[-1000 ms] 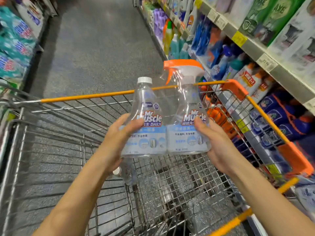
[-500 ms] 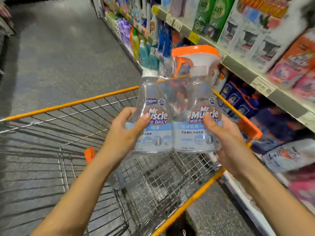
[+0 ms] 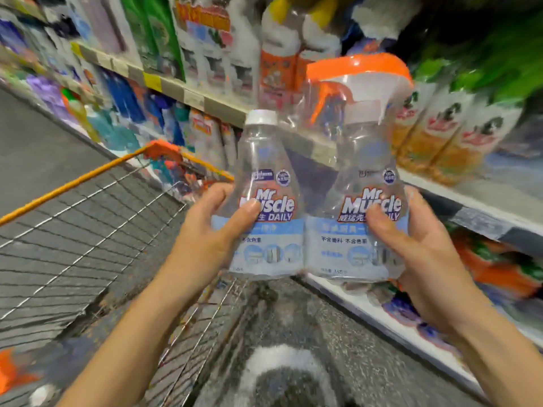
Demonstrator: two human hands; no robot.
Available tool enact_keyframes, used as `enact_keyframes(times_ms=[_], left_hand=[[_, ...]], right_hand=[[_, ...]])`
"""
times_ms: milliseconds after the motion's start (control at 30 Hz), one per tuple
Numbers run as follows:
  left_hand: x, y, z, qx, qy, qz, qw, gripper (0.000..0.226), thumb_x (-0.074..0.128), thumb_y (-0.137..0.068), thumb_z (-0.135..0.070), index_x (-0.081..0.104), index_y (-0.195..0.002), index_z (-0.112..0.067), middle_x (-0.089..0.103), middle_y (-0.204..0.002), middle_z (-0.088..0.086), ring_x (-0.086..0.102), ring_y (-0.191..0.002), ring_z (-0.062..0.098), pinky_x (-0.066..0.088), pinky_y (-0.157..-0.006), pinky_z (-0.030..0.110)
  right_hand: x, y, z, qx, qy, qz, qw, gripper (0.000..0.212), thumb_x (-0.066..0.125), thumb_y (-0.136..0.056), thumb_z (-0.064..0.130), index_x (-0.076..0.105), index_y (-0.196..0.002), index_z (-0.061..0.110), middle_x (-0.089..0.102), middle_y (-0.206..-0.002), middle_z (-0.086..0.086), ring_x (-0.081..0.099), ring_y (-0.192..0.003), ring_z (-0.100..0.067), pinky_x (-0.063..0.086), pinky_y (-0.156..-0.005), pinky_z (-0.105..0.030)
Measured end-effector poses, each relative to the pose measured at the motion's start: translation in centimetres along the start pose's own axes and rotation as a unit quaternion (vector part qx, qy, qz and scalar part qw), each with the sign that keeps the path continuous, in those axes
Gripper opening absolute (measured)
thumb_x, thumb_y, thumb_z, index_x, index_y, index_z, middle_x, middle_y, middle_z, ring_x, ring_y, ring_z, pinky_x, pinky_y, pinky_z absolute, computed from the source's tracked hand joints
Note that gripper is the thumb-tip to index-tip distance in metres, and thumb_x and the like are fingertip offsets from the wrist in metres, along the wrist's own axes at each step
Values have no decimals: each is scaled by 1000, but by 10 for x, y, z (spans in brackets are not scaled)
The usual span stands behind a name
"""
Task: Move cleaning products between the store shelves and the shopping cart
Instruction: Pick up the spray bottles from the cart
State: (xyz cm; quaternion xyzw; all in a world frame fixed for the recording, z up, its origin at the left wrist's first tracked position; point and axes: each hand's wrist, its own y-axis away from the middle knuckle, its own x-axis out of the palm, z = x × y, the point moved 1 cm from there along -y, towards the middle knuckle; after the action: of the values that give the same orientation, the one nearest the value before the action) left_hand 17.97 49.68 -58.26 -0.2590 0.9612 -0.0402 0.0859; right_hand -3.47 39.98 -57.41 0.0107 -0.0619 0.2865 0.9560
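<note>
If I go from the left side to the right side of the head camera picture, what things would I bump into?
shopping cart → left hand → white-capped bottle → orange-trigger spray bottle → right hand → orange packs on the lower shelf

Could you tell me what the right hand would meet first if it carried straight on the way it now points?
Past the twin pack of spray bottles it grips, the right hand would probably meet the shelf edge first, then the orange-labelled bottles standing on it. Motion blur leaves the depth unclear.
</note>
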Motion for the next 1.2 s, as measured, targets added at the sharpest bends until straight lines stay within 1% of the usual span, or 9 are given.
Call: enact_keyframes(times_ms=[133, 400, 533, 667, 767, 833, 933, 1000, 1200], left_hand=[[87, -9, -16, 43, -20, 52, 998, 39, 58, -75, -48, 64, -94, -14, 67, -86, -11, 59, -77, -1, 47, -71, 17], [246, -22, -45, 76, -30, 156, 984, 39, 63, -77, -47, 66, -103, -19, 71, -101, -9, 62, -91, 1, 48, -79, 17], [302, -37, -44, 134, -88, 179, 971, 39, 55, -83, -50, 61, -114, -26, 67, -110, -15, 57, -102, -8, 39, -86, 7], [342, -59, -38, 199, -142, 204, 948, 47, 47, -89, -48, 55, -126, -19, 60, -123, -11, 51, -116, -3, 37, -96, 14], [363, -76, -36, 255, -178, 206, 928, 32, 54, -93, -32, 49, -125, -29, 50, -113, -29, 41, -104, -25, 30, -87, 0], [373, -87, -36, 277, -198, 206, 917, 35, 54, -93, -23, 53, -129, -21, 52, -110, -26, 42, -100, -22, 28, -84, -3], [383, -104, -25, 265, -230, 215, 911, 32, 52, -93, -26, 60, -116, -5, 64, -107, 2, 51, -98, 10, 36, -83, 11], [389, -114, -16, 229, -261, 208, 914, 28, 53, -92, -31, 57, -92, -3, 58, -83, 3, 48, -80, 19, 33, -69, 26], [409, -129, -14, 187, -306, 190, 914, 52, 63, -92, -21, 25, -58, -26, 28, -55, -10, 28, -53, 5, 13, -57, 26]], right_hand=[[-84, 24, 15, -10, 13, -56, 998, 55, 77, -66, 61, 61, -114, 38, 69, -119, 0, 66, -111, -21, 51, -93, -45], [-229, 60, 35, -50, 17, -148, 988, 55, 78, -63, 64, 62, -110, 41, 68, -118, 5, 63, -111, -11, 52, -94, -29], [-280, 56, 28, -72, 39, -171, 982, 48, 74, -69, 64, 58, -111, 47, 66, -120, 7, 61, -114, -12, 49, -98, -34], [-319, 45, 18, -101, 71, -212, 970, 39, 72, -83, 34, 53, -117, 31, 69, -112, 14, 63, -105, -4, 51, -88, -23], [-340, 36, 14, -107, 119, -258, 953, 38, 74, -73, 22, 54, -106, 26, 71, -96, 23, 65, -89, 6, 50, -76, -13], [-347, 30, 10, -101, 143, -270, 947, 37, 72, -72, 22, 55, -105, 26, 70, -97, 25, 65, -91, 6, 49, -75, -11], [-354, 16, 0, -87, 136, -280, 946, 38, 72, -71, 21, 57, -106, 24, 71, -98, 22, 66, -96, 3, 49, -79, -12], [-358, 7, -7, -81, 139, -289, 944, 45, 73, -71, 18, 58, -114, 17, 71, -102, 15, 66, -98, 2, 48, -81, -11], [-377, -14, -18, -65, 176, -308, 933, 47, 72, -81, 1, 53, -123, 5, 66, -115, -8, 65, -102, -8, 49, -84, -12]])
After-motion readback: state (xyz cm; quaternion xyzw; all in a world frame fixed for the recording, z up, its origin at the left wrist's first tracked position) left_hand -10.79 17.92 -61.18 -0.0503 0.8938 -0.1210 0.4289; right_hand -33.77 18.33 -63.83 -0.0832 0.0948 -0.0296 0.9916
